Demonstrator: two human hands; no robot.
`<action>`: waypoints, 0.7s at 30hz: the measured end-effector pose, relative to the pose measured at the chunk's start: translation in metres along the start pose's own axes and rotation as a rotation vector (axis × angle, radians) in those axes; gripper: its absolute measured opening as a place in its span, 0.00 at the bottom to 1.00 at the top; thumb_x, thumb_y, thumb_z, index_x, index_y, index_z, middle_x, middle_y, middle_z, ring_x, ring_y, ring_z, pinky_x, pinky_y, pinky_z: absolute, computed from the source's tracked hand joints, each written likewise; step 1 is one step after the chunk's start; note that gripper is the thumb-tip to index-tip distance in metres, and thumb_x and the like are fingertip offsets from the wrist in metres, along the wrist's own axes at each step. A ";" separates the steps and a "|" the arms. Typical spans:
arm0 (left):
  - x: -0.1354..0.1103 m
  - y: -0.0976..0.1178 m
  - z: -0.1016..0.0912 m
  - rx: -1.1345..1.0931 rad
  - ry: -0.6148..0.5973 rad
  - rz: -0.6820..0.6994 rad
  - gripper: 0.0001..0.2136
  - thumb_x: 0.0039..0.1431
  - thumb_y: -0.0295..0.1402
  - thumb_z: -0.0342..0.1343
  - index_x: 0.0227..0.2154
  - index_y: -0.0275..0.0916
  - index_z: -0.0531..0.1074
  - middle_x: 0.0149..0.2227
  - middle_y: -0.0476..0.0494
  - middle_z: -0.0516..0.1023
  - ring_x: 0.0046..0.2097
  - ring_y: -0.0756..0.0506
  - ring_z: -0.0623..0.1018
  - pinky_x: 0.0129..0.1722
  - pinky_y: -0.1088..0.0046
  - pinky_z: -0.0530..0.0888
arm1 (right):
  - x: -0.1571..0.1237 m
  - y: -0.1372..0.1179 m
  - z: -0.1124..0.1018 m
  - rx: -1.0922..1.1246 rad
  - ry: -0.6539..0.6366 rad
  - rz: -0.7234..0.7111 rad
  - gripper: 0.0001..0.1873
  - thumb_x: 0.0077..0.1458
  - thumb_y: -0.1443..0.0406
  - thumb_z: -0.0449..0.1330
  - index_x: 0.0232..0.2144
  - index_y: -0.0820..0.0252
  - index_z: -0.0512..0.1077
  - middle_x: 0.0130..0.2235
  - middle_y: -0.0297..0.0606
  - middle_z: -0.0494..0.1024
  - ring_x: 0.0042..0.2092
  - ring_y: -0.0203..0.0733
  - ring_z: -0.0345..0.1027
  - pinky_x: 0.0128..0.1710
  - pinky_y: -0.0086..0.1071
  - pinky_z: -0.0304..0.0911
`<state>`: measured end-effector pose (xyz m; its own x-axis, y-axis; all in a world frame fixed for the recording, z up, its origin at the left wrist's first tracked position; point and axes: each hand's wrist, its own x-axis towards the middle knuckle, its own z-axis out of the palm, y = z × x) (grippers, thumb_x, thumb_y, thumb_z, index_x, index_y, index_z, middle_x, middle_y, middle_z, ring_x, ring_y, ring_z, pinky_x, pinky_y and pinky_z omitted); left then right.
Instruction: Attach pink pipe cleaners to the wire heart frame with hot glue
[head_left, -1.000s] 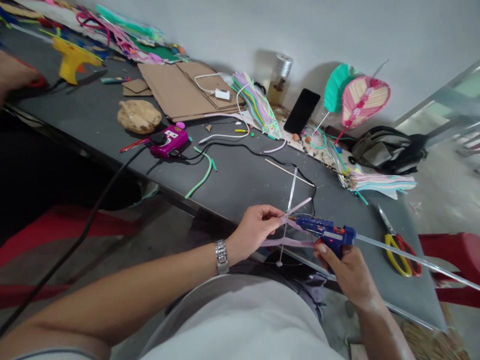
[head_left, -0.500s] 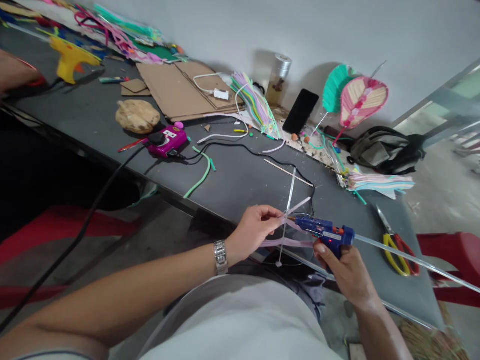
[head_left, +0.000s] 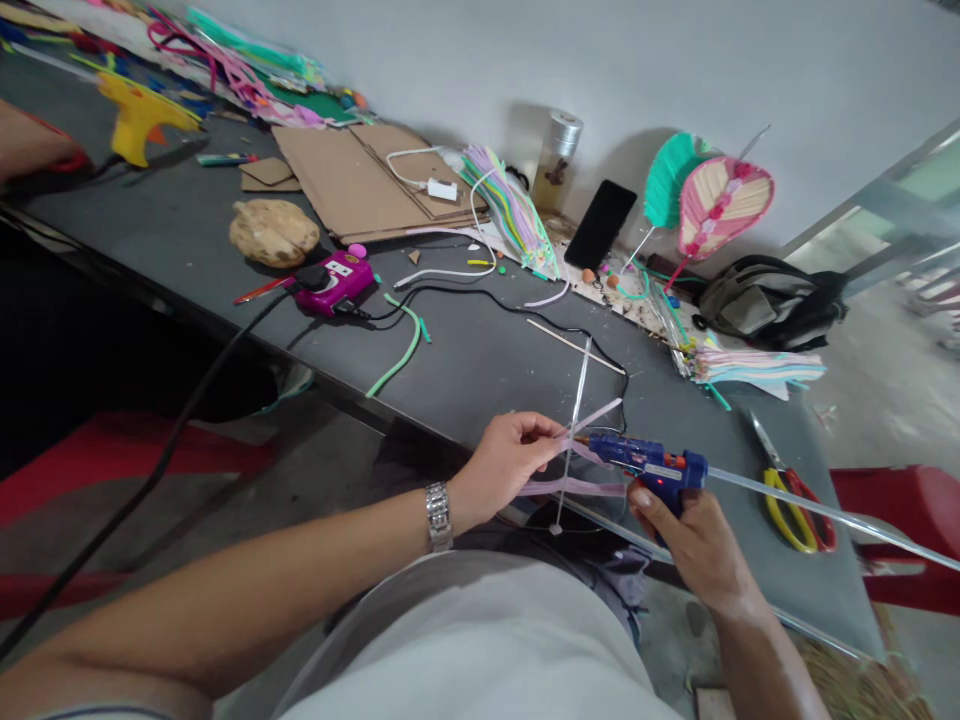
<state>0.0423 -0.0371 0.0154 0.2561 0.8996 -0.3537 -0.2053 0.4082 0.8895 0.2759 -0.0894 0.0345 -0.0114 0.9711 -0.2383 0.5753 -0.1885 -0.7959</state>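
My right hand (head_left: 686, 540) grips a blue glue gun (head_left: 649, 463) with a long clear glue stick (head_left: 825, 512) trailing out its back. The gun's nozzle touches a pink straw (head_left: 596, 415) where that straw crosses a thin clear stick (head_left: 578, 395). My left hand (head_left: 506, 460), with a metal watch on the wrist, pinches the pink straw at this crossing, just above the near edge of the dark grey table (head_left: 487, 365). A second pink strip (head_left: 574, 487) hangs below the nozzle.
Yellow-handled scissors (head_left: 791, 490) lie right of the gun. A magenta device (head_left: 336, 280) with black cables, a green strip (head_left: 401, 350), cardboard sheets (head_left: 360, 180), straw bundles (head_left: 510, 210), a phone (head_left: 600, 222), two fan crafts (head_left: 720, 205) and a bag (head_left: 772, 300) lie beyond. Another person's hand (head_left: 30, 150) is near a yellow glue gun (head_left: 139, 115).
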 end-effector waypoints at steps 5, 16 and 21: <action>0.000 0.000 -0.001 0.008 -0.008 0.012 0.09 0.52 0.37 0.65 0.29 0.35 0.77 0.23 0.52 0.69 0.27 0.53 0.65 0.29 0.73 0.62 | 0.000 0.002 0.000 0.025 -0.006 0.005 0.25 0.57 0.44 0.61 0.26 0.60 0.68 0.21 0.30 0.62 0.25 0.33 0.51 0.23 0.28 0.50; 0.000 -0.002 -0.001 -0.011 -0.007 0.014 0.10 0.51 0.37 0.65 0.30 0.34 0.77 0.24 0.52 0.69 0.26 0.53 0.64 0.29 0.74 0.61 | -0.001 0.001 0.002 -0.005 0.023 0.006 0.26 0.57 0.43 0.60 0.26 0.59 0.68 0.21 0.30 0.62 0.25 0.33 0.51 0.23 0.29 0.50; 0.001 -0.003 -0.001 -0.020 -0.008 0.022 0.11 0.51 0.38 0.65 0.31 0.34 0.77 0.25 0.51 0.70 0.27 0.53 0.64 0.29 0.74 0.61 | 0.000 0.004 0.000 -0.028 0.021 -0.002 0.26 0.57 0.43 0.60 0.25 0.59 0.67 0.21 0.30 0.62 0.25 0.33 0.51 0.23 0.29 0.50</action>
<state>0.0417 -0.0374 0.0121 0.2590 0.9071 -0.3318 -0.2300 0.3915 0.8910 0.2782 -0.0899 0.0307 0.0046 0.9744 -0.2249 0.5978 -0.1830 -0.7805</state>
